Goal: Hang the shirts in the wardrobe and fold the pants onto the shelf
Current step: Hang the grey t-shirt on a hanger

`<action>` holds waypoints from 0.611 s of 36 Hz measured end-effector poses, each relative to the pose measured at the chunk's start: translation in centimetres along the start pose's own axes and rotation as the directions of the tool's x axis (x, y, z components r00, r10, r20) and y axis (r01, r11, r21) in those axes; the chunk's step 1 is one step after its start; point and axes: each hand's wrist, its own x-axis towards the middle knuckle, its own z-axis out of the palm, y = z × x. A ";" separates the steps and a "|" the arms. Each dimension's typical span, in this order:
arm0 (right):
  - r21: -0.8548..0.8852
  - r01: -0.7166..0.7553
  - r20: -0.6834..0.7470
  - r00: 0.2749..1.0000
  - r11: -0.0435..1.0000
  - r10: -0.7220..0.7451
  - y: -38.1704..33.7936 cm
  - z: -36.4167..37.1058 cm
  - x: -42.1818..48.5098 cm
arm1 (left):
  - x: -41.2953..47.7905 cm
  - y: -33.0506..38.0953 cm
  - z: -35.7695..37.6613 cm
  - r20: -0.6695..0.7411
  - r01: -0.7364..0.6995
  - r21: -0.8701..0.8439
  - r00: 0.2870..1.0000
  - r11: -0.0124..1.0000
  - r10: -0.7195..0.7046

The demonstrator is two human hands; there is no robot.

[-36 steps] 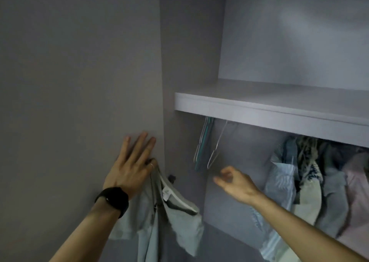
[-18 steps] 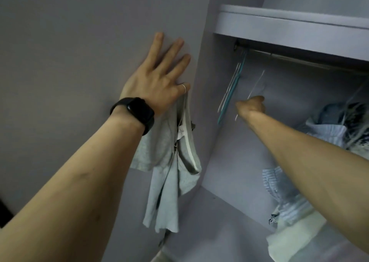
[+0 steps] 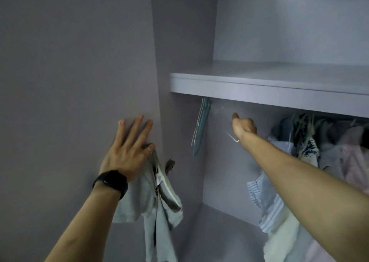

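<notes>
The wardrobe (image 3: 79, 62) fills the view, its shelf (image 3: 279, 86) bare above a row of hung clothes (image 3: 307, 142) at right. A grey shirt (image 3: 159, 202) dangles beside the side panel, pinched at the thumb side of the left hand (image 3: 127, 152), whose other fingers (image 3: 139, 126) press flat and spread on the panel. The right hand (image 3: 244, 127) is fisted round 1 wire hanger (image 3: 233, 138) under the shelf, near the teal hangers (image 3: 200, 128).

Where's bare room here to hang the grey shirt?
Free: the gap under the shelf between the teal hangers and the hung clothes, where the right hand grips a wire hanger; the shelf top shows bare. Crowded: the right side, among those clothes. The left hand holds the grey shirt.
</notes>
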 end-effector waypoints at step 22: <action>0.187 0.111 0.246 0.957 0.976 -0.156 18.6 -15.7 -27.1 | -6.5 6.2 -8.6 0.014 -0.007 -0.905 0.999 0.425 0.047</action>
